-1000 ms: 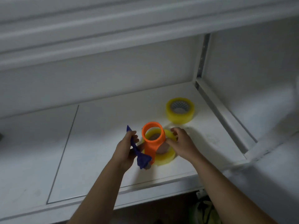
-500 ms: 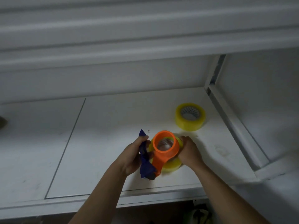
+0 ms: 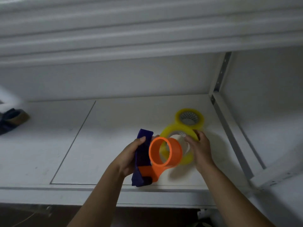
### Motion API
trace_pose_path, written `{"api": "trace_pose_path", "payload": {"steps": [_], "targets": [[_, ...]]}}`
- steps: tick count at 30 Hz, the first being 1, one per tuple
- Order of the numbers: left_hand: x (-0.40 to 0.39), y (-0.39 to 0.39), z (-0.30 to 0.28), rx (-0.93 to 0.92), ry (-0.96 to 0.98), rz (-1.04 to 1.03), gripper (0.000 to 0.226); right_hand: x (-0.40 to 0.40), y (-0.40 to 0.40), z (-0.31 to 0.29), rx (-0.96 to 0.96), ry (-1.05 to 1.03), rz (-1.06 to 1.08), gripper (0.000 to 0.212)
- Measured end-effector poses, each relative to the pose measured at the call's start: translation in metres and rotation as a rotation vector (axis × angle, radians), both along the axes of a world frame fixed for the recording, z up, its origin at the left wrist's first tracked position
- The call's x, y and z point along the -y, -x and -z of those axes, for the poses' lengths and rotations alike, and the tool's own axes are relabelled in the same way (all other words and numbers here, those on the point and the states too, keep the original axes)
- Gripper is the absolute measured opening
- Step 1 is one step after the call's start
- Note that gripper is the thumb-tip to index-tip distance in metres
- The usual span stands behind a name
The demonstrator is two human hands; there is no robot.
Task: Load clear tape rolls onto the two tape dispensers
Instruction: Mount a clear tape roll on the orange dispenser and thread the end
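Now the left hand point(image 3: 131, 154) grips the orange-and-blue plastic tape dispenser point(image 3: 157, 154) while the right hand point(image 3: 199, 149) holds the yellowish clear tape roll point(image 3: 178, 133), seemingly about to slide over the hub

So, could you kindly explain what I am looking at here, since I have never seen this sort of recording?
There is no machine: a person wears a camera on the head, looking down at their own bare hands over a white shelf. The left hand grips an orange and blue tape dispenser. The right hand holds a yellowish tape roll against the dispenser's orange ring, seemingly to fit it on. A second tape roll lies on the shelf behind. At the far left lies a dark object, too blurred to name.
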State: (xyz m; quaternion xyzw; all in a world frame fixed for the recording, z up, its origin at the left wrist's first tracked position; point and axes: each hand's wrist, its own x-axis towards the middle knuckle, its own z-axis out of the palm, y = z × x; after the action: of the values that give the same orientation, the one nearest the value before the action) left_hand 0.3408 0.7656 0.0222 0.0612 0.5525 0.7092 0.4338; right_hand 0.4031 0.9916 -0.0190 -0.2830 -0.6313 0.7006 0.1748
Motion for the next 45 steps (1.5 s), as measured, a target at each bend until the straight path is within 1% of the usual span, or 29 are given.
{"api": "trace_pose_path", "payload": {"steps": [2, 3, 5, 7, 8, 10, 11, 13, 14, 15, 16, 18, 19, 22, 26, 28, 31, 36, 39, 41, 43, 45], "targets": [[0.001, -0.001, -0.004, -0.035, -0.046, 0.03, 0.077, -0.007, -0.004, -0.009, -0.111, 0.2, -0.143, 0.032], [0.001, -0.002, -0.006, -0.061, -0.056, 0.046, 0.082, -0.009, -0.006, -0.013, -0.119, 0.301, -0.226, 0.033], [0.003, -0.002, -0.012, -0.093, -0.077, 0.078, 0.086, -0.012, -0.007, -0.014, -0.054, 0.388, -0.366, 0.042], [0.007, -0.004, -0.015, -0.094, -0.109, 0.071, 0.083, -0.01, -0.007, -0.01, -0.005, 0.443, -0.486, 0.058], [0.01, -0.005, -0.017, -0.099, -0.116, 0.063, 0.084, -0.006, -0.007, -0.007, 0.011, 0.462, -0.509, 0.064], [0.017, -0.009, -0.021, -0.123, -0.095, 0.045, 0.087, 0.002, -0.003, -0.005, 0.013, 0.463, -0.473, 0.066], [0.02, -0.011, -0.022, -0.13, -0.081, 0.03, 0.088, 0.007, -0.001, -0.005, -0.004, 0.451, -0.443, 0.063], [0.027, -0.014, -0.024, -0.124, -0.061, -0.031, 0.086, 0.019, 0.003, -0.005, -0.052, 0.438, -0.411, 0.049], [0.032, -0.014, -0.026, -0.127, -0.055, -0.073, 0.078, 0.027, 0.006, -0.006, -0.068, 0.443, -0.405, 0.046], [0.037, -0.015, -0.027, -0.135, -0.049, -0.112, 0.066, 0.034, 0.007, -0.006, -0.089, 0.452, -0.404, 0.045], [0.043, -0.015, -0.028, -0.139, -0.04, -0.144, 0.055, 0.041, 0.01, -0.006, -0.11, 0.467, -0.394, 0.04], [0.058, -0.016, -0.03, -0.13, -0.029, -0.201, 0.044, 0.054, 0.014, -0.007, -0.134, 0.491, -0.341, 0.017], [0.065, -0.016, -0.03, -0.118, -0.027, -0.229, 0.041, 0.059, 0.016, -0.007, -0.133, 0.491, -0.316, 0.012], [0.089, -0.014, -0.026, -0.058, -0.036, -0.312, 0.042, 0.081, 0.024, -0.008, -0.097, 0.461, -0.263, 0.018], [0.127, -0.002, -0.015, -0.002, -0.021, -0.384, 0.045, 0.123, 0.036, -0.012, -0.066, 0.489, -0.207, 0.008], [0.148, 0.005, -0.01, 0.014, 0.001, -0.402, 0.042, 0.147, 0.043, -0.014, -0.065, 0.502, -0.179, 0.003], [0.186, 0.019, -0.004, 0.05, -0.005, -0.398, 0.038, 0.188, 0.055, -0.018, -0.082, 0.5, -0.151, 0.002], [0.264, 0.045, 0.003, 0.062, 0.013, -0.4, 0.057, 0.268, 0.077, -0.021, -0.09, 0.49, -0.129, 0.001], [0.309, 0.06, 0.005, 0.108, -0.003, -0.43, 0.05, 0.317, 0.093, -0.024, -0.077, 0.465, -0.11, 0.001], [0.332, 0.068, 0.007, 0.139, -0.008, -0.465, 0.045, 0.343, 0.104, -0.027, -0.076, 0.463, -0.108, 0.006], [0.349, 0.077, 0.007, 0.16, -0.013, -0.498, 0.038, 0.362, 0.114, -0.028, -0.07, 0.462, -0.087, 0.008], [0.36, 0.086, 0.006, 0.19, -0.031, -0.514, 0.033, 0.375, 0.123, -0.027, -0.064, 0.455, -0.062, 0.006]]}}
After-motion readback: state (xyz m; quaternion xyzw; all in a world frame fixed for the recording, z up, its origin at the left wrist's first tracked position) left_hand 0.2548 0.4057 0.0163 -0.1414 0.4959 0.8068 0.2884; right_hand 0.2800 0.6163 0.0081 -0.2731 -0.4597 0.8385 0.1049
